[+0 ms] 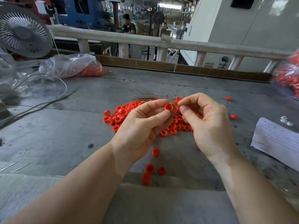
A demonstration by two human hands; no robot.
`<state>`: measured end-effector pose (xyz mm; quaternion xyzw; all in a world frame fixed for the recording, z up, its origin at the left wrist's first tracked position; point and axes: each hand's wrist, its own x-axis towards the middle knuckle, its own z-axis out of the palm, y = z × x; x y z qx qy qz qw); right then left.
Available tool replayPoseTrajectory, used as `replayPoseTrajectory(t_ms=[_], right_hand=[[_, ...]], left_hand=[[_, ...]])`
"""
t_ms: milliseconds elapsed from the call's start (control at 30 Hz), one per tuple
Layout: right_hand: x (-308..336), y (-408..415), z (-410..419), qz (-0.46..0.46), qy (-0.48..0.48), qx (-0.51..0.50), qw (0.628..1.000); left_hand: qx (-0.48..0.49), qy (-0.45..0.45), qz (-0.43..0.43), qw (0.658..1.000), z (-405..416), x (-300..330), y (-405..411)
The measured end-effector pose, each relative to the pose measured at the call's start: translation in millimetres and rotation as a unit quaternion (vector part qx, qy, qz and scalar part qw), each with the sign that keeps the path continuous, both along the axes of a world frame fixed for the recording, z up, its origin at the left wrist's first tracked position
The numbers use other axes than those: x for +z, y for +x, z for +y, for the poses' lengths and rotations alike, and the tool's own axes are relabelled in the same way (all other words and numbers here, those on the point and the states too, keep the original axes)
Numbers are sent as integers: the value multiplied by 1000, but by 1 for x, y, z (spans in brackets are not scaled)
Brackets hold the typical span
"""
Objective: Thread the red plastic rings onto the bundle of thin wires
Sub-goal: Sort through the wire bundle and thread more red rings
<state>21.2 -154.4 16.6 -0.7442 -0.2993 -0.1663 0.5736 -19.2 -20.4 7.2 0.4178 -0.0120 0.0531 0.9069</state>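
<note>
Centrally, above grey worktable (64,135): both hands raised close together, fingertips nearly meeting. Left hand (142,122) pinching one red ring (168,107) between thumb and forefinger, open side facing the camera. Right hand (208,122) with thumb and forefinger pressed together just beside that ring, apparently on thin wires; the strands at the fingertips too fine to make out clearly. Bundle of thin wires (145,97) fanning out on the table behind the hands, reddish-brown, ends splayed to the left. Pile of loose red rings (119,115) spread under and behind both hands, touching the wires at its far edge. Stray rings (150,168) nearer the table's front edge, a few more off to the right. Far left: clear plastic bag (71,65) holding more red pieces, beside a white fan (24,29). Right: stack of paper (278,141) at the table edge.
</note>
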Motion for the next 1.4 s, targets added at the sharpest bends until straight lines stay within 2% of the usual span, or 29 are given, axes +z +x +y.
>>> replayPoseTrajectory(t_ms=[367,967,1400], right_hand=[[1,-2,1,1,-18,2,1000],[-1,0,0,6,3,-3,1000],[-2,-2,-2,-70,-68,-33,995]], left_hand=[[4,2,10,1000,0,1,-1],[-22,-10,12,1000,0,3,-2],[3,42,-4,999,-1,1,-2]])
